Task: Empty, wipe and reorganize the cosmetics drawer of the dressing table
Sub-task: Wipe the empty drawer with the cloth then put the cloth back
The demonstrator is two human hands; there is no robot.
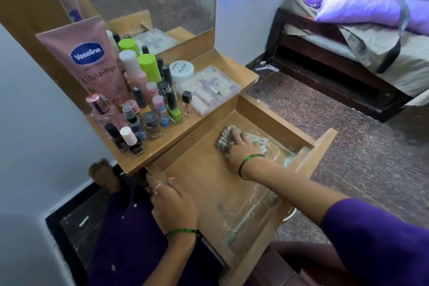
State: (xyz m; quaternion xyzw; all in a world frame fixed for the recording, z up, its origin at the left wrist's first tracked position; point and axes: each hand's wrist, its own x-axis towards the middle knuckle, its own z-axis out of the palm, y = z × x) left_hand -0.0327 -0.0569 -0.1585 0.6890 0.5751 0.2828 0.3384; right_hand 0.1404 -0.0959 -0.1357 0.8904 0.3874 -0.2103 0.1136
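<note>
A: Nearest, the left hand (173, 204) grips the near-left wall of the open drawer (274, 127), fingers curled over its edge.

B: And inside it?

A: Only a crumpled cloth (226, 138) on the far part of the floor, with the right hand (241, 146) pressing flat on it, fingers spread. A clear liner (255, 211) covers the right side.

B: The bottles?

A: Standing on the dressing table (162, 144) top, left: a pink tube (90, 65), nail polish bottles (148, 111), a clear box (209, 89). A bed (348, 37) stands far right.
</note>
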